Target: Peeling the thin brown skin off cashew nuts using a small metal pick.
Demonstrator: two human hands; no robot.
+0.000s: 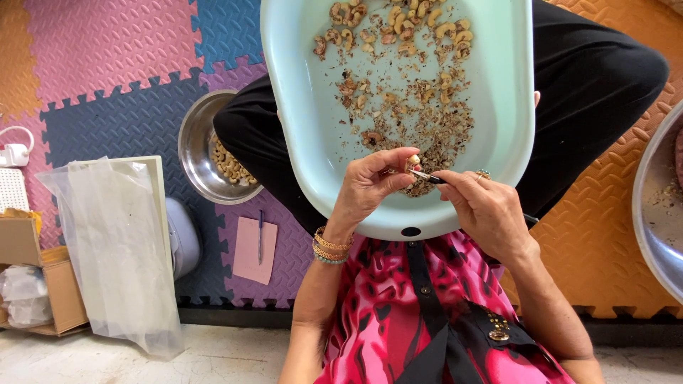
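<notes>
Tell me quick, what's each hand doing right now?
Left hand: closed, pinching a cashew nut over the pale green tub.
Right hand: closed on a small knife, blade at the nut.

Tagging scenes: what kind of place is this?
Likely a home or small workshop floor for peeling cashews by hand: foam mats, a tub of nuts on the lap, a steel bowl of kernels.

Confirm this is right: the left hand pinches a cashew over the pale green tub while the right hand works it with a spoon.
Not a spoon. The head view shows the right hand holding a small knife against the cashew pinched by the left hand over the tub.
</notes>
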